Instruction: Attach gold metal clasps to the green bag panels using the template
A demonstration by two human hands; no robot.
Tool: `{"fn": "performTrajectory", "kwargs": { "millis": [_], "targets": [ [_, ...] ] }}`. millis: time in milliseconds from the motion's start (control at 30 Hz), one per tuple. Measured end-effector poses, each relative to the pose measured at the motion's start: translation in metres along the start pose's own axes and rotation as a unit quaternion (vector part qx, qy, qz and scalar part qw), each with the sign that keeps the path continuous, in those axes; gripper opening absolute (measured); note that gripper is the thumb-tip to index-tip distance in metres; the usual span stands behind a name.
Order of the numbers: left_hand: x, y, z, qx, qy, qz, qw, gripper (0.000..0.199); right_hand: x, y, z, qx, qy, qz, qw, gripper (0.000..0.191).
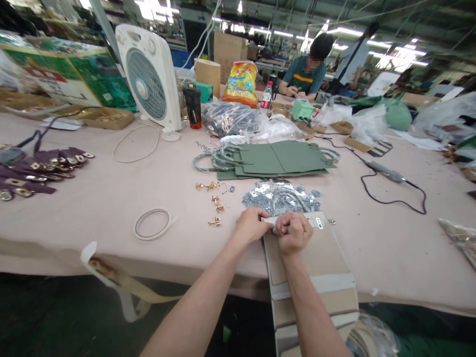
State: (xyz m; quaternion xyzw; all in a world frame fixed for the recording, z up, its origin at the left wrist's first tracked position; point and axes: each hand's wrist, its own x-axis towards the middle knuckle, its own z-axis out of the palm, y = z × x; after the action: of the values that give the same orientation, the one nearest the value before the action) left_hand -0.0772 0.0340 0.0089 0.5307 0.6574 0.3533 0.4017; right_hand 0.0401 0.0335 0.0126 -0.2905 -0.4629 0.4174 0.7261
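A beige panel [311, 258] with grey-white strips lies on the table and hangs over its front edge. My left hand [255, 224] pinches the panel's upper left corner between thumb and fingers. Just right of it, my right hand [295, 232] is curled into a fist over the panel's upper edge; whatever is in it is hidden. A small metal plate [319, 223] sits on the panel right of that fist. Beyond both hands lies a pile of small silvery metal plates [256, 197], with a grey handle loop [286, 194] over it. Gold-coloured metal fittings [214, 222] lie to the left.
Green panels with handles [277, 158] are stacked behind the pile. A roll of tape [152, 224] lies left, a corded tool [386, 171] right. Further back stand a white fan [148, 79], a dark bottle [192, 105] and bagged parts [232, 119]. Another person [305, 74] works across the table.
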Motion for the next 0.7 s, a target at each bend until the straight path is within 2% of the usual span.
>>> {"fn": "performTrajectory", "kwargs": {
  "millis": [133,200,333,567,700],
  "targets": [
    [-0.007,-0.001,-0.003,-0.004,-0.003,0.023,1.000,0.041,0.008,0.000,0.003,-0.048,-0.005,0.037,0.998,0.040],
    [-0.009,-0.002,-0.003,-0.005,0.003,0.032,0.999,0.041,0.017,-0.005,0.001,-0.017,0.001,0.053,0.998,0.039],
    [-0.010,-0.004,-0.002,-0.011,0.005,0.038,0.999,0.039,0.036,-0.012,0.002,0.047,0.019,0.042,0.998,0.038],
    [-0.009,-0.001,-0.005,-0.018,0.007,0.026,0.999,0.040,0.054,0.006,0.017,-0.028,-0.043,0.155,0.987,0.038],
    [-0.009,0.002,-0.004,-0.018,0.014,0.019,1.000,0.040,0.048,0.009,0.014,-0.051,-0.074,0.158,0.983,0.039]
  ]
}}
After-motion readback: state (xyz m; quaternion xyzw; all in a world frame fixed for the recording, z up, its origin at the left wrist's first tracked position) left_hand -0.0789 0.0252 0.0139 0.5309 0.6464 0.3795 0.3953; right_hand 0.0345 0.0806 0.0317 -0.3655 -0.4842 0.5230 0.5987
